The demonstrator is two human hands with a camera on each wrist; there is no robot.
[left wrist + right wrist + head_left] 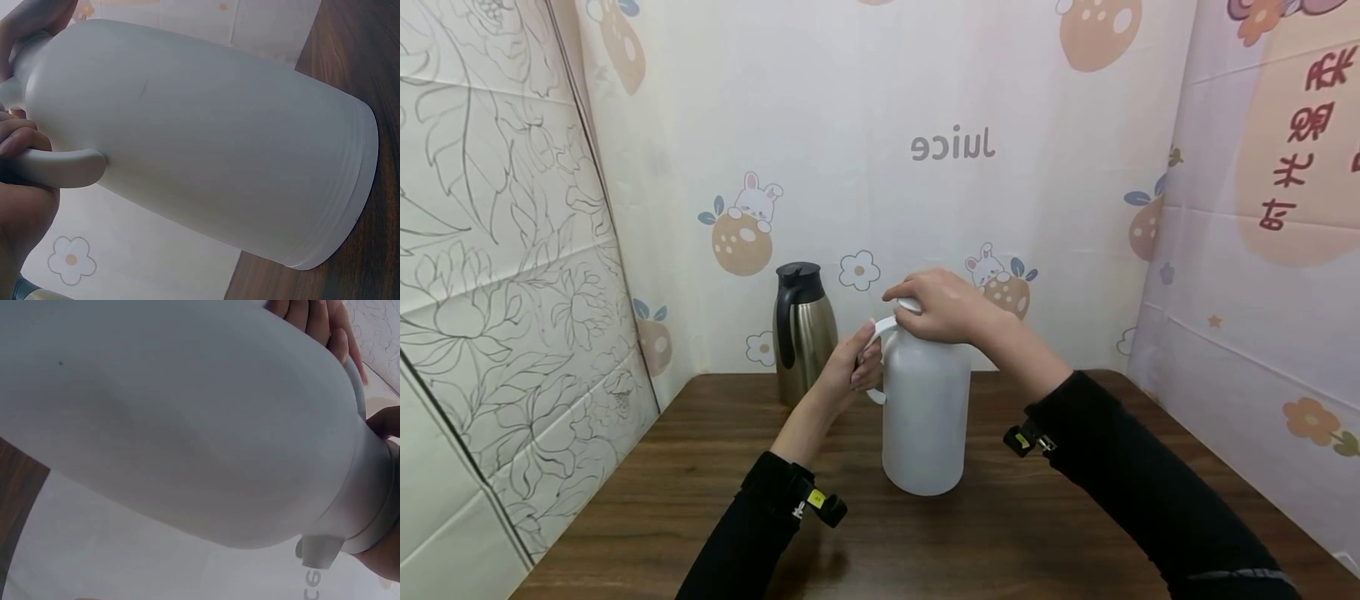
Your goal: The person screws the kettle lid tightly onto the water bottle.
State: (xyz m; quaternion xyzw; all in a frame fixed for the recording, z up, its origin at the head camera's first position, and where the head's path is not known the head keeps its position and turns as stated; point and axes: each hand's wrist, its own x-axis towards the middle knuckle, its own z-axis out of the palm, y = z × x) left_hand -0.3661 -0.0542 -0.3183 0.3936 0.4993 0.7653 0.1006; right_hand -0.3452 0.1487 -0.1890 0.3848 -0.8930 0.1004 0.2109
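Note:
A white thermos jug stands upright on the brown wooden table, its handle toward the left. My left hand grips that handle with curled fingers. Over the jug's top, my right hand holds the white lid, thumb on the near side and palm covering most of it. From the right wrist view, a short spout juts out at the neck, opposite the handle. Most of the lid is hidden under the right hand.
A gold metal thermos jug with a black lid and handle stands behind and left of the white one. Printed curtains hang behind the wooden table and along both sides.

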